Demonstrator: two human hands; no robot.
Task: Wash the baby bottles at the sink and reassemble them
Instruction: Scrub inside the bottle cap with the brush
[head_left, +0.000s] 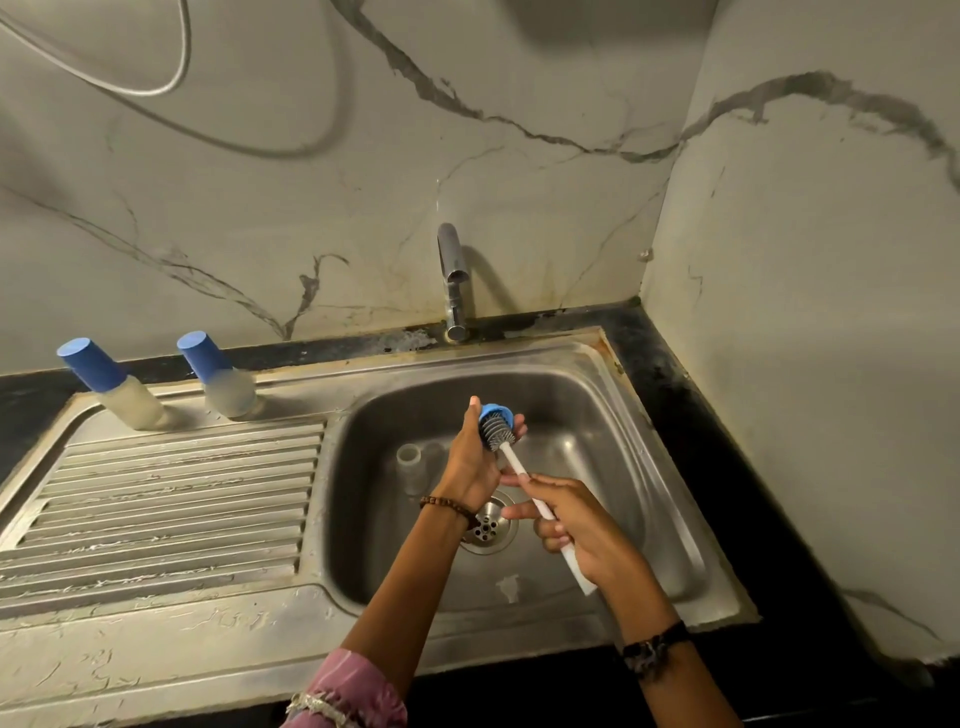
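Steel draining board, ridged and scuffed, is set into a dark tabletop below marble-patterned walls. No writing can be read. Two frosted bottles with blue caps are stood at its far edge, left of the basin; a clear bottle body is lying in the basin. A blue ring is gripped by the left hand; grey bristles are pressed against it. The brush, white-handled, is gripped by the right hand.
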